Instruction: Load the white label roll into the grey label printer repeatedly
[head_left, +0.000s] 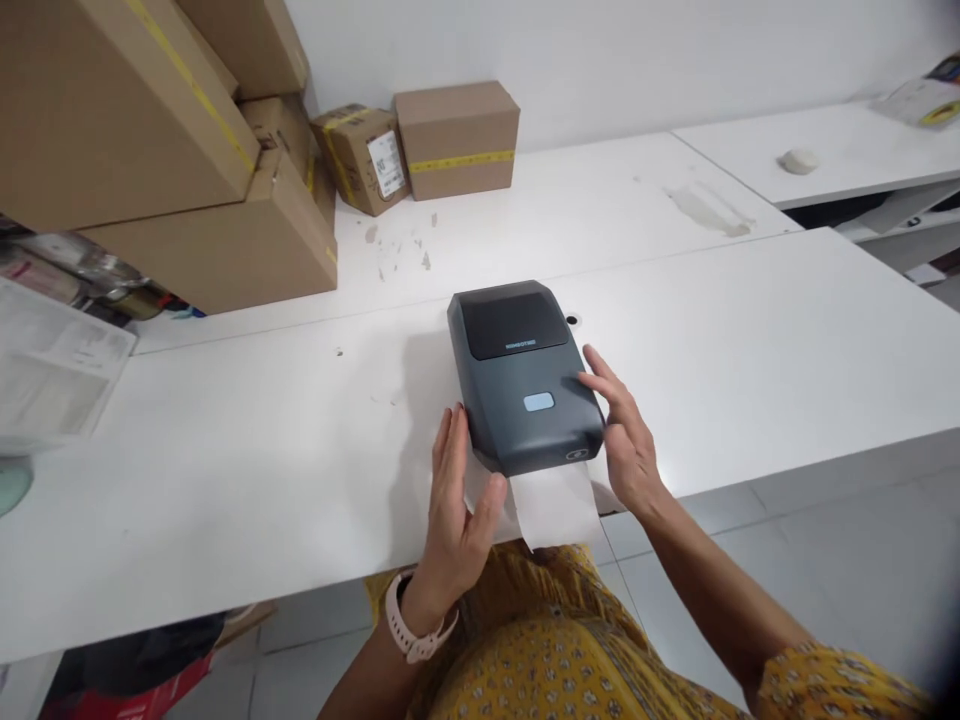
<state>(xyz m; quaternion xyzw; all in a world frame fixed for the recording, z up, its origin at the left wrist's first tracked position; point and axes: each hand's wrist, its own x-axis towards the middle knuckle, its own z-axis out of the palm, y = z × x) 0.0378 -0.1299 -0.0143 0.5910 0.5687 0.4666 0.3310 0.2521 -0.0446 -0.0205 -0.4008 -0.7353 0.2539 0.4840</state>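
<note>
A dark grey label printer with a black glossy lid and a light blue button sits near the front edge of the white table. White label paper comes out of its near end and hangs over the edge. My left hand rests against the printer's left side, thumb apart from the fingers, holding nothing. Along the right side is my right hand, fingers spread, with a fingertip touching the casing's upper right edge. Both palms stay beside the printer.
Large cardboard boxes are stacked at the back left, beside a small labelled box and a taped box. A clear plastic container stands at the left. A white round object lies at the far right.
</note>
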